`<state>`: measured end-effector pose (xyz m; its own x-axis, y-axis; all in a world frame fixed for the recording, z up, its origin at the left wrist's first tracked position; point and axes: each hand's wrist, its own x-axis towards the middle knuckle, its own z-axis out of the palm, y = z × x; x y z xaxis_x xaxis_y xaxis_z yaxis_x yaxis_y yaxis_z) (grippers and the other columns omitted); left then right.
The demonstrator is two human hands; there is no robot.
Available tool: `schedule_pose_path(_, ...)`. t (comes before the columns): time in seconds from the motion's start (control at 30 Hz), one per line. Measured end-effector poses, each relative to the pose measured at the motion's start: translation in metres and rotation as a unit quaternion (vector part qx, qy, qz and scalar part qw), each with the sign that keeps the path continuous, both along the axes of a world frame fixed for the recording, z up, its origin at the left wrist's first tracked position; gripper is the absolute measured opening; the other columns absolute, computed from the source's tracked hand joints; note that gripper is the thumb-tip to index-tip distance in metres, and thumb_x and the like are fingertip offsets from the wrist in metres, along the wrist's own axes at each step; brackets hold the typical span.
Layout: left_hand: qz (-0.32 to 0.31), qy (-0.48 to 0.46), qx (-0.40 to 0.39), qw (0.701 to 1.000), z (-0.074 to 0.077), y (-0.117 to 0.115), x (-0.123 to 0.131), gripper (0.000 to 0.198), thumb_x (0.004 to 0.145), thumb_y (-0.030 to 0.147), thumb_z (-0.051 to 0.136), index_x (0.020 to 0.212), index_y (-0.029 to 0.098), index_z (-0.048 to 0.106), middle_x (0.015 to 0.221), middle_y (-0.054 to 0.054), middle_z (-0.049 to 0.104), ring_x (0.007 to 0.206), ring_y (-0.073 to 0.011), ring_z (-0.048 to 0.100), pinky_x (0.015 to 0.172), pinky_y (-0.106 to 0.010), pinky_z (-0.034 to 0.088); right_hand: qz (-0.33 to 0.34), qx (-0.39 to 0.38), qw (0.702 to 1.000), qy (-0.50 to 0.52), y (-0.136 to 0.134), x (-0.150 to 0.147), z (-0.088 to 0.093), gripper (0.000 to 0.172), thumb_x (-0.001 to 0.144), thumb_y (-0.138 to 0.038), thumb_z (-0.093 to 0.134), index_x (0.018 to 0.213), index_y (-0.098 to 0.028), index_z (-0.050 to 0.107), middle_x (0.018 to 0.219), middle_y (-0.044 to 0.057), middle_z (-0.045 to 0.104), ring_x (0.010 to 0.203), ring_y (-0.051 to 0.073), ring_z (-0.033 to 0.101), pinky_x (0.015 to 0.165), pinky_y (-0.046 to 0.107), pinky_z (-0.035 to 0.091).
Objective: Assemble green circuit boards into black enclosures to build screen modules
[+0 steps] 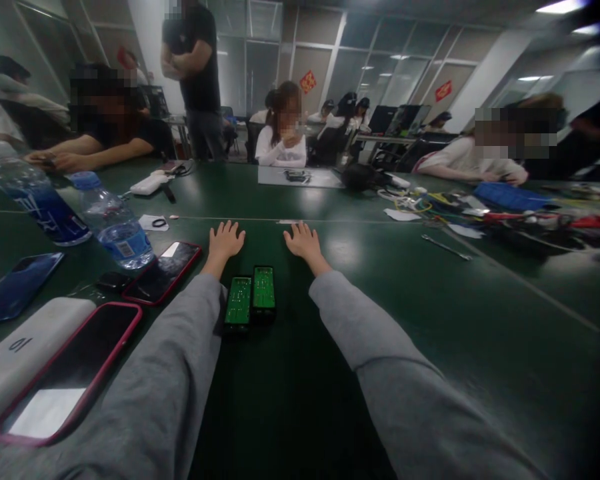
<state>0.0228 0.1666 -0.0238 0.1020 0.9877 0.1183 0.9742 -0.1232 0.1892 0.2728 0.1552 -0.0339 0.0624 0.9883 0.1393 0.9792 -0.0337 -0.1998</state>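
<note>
My left hand [225,245] lies palm down on the dark green table, fingers spread, holding nothing. To its right, my right hand [304,245] rests the same way, also with fingers apart. Between my forearms sit two black-edged blocks with green circuit boards facing up, one on the left [239,303] and one on the right [264,290]. They stand side by side, the right one slightly farther from me. The left block is close to my left sleeve; neither hand touches the blocks.
Left of my arm are two phones in red cases [163,273] [73,373], a white power bank [30,353], a blue phone [17,287] and water bottles [113,223]. At right lie a wrench [446,247], tangled cables [410,200] and a blue tray [511,195]. People sit across the table.
</note>
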Motion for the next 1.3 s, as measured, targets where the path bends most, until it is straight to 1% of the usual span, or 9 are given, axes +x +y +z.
schedule_pose_path(0.3,-0.007,-0.013,0.003,1.000,0.001,-0.003,0.000,0.066,0.095,0.053,0.017,0.150,0.019,0.032,0.159,-0.009,0.025,0.147,-0.0308,0.018,0.117,-0.057,0.016,-0.002,-0.007,1.000,0.011,-0.004,-0.001,0.003,0.067,0.098,-0.054,0.021,0.151,-0.012,0.028,0.158,0.013,0.018,0.146,0.028,0.015,0.118,0.050,0.010)
schedule_pose_path(0.5,-0.003,-0.027,0.014,1.000,-0.005,0.000,-0.003,0.067,0.094,0.054,0.020,0.149,0.017,0.034,0.159,-0.010,0.027,0.147,-0.0316,0.021,0.117,-0.058,0.017,0.014,-0.009,1.000,0.004,-0.003,0.002,0.002,0.069,0.097,-0.056,0.019,0.151,-0.013,0.028,0.158,0.013,0.019,0.146,0.028,0.016,0.118,0.050,0.011)
schedule_pose_path(0.6,0.001,-0.032,0.027,0.999,-0.007,-0.004,-0.004,0.066,0.095,0.053,0.020,0.147,0.017,0.037,0.157,-0.010,0.030,0.146,-0.0313,0.023,0.117,-0.056,0.017,0.017,-0.001,1.000,0.003,-0.003,0.002,0.001,0.069,0.097,-0.055,0.020,0.150,-0.011,0.030,0.157,0.015,0.020,0.145,0.029,0.017,0.117,0.051,0.012)
schedule_pose_path(0.7,0.000,-0.032,0.031,0.999,-0.006,-0.018,-0.006,0.063,0.096,0.051,0.020,0.146,0.019,0.039,0.157,-0.009,0.032,0.145,-0.0299,0.026,0.117,-0.054,0.020,0.021,0.010,1.000,0.012,-0.005,0.001,0.004,0.068,0.097,-0.053,0.022,0.149,-0.010,0.033,0.156,0.016,0.022,0.145,0.029,0.018,0.117,0.052,0.012)
schedule_pose_path(0.83,-0.004,-0.014,0.031,0.999,-0.005,-0.047,-0.012,0.056,0.097,0.045,0.023,0.146,0.022,0.040,0.157,-0.007,0.033,0.145,-0.0272,0.027,0.117,-0.052,0.022,0.027,0.024,0.999,0.023,-0.017,-0.003,0.011,0.064,0.098,-0.048,0.025,0.147,-0.008,0.035,0.155,0.017,0.025,0.144,0.029,0.020,0.117,0.050,0.013)
schedule_pose_path(0.97,-0.006,0.003,0.023,1.000,-0.002,-0.073,-0.015,0.054,0.097,0.041,0.026,0.146,0.023,0.038,0.157,-0.005,0.032,0.145,-0.0259,0.027,0.117,-0.051,0.023,0.043,0.026,0.999,0.021,-0.046,-0.007,0.014,0.061,0.098,-0.043,0.027,0.147,-0.008,0.037,0.154,0.017,0.028,0.143,0.028,0.024,0.117,0.047,0.016)
schedule_pose_path(1.13,-0.007,0.004,0.017,1.000,0.002,-0.098,-0.015,0.053,0.098,0.038,0.025,0.148,0.022,0.036,0.158,-0.004,0.030,0.146,-0.0256,0.026,0.117,-0.051,0.023,0.086,0.024,0.996,0.014,-0.088,-0.009,0.010,0.058,0.099,-0.045,0.029,0.147,-0.015,0.038,0.154,0.011,0.030,0.144,0.023,0.024,0.118,0.043,0.017)
schedule_pose_path(1.23,-0.025,0.007,0.015,1.000,0.004,-0.117,-0.019,0.053,0.099,0.037,0.023,0.148,0.020,0.036,0.158,-0.005,0.030,0.145,-0.0259,0.026,0.117,-0.051,0.023,0.104,0.028,0.994,0.022,-0.103,-0.009,0.008,0.054,0.098,-0.044,0.032,0.145,-0.018,0.042,0.153,0.009,0.033,0.143,0.022,0.026,0.117,0.041,0.018)
schedule_pose_path(1.3,-0.038,0.008,0.035,0.999,0.005,-0.130,-0.022,0.053,0.099,0.036,0.021,0.148,0.020,0.035,0.158,-0.006,0.030,0.145,-0.0256,0.026,0.117,-0.049,0.023,0.107,0.038,0.993,0.034,-0.107,-0.009,0.009,0.052,0.098,-0.041,0.034,0.143,-0.017,0.044,0.152,0.010,0.034,0.142,0.022,0.028,0.117,0.042,0.019)
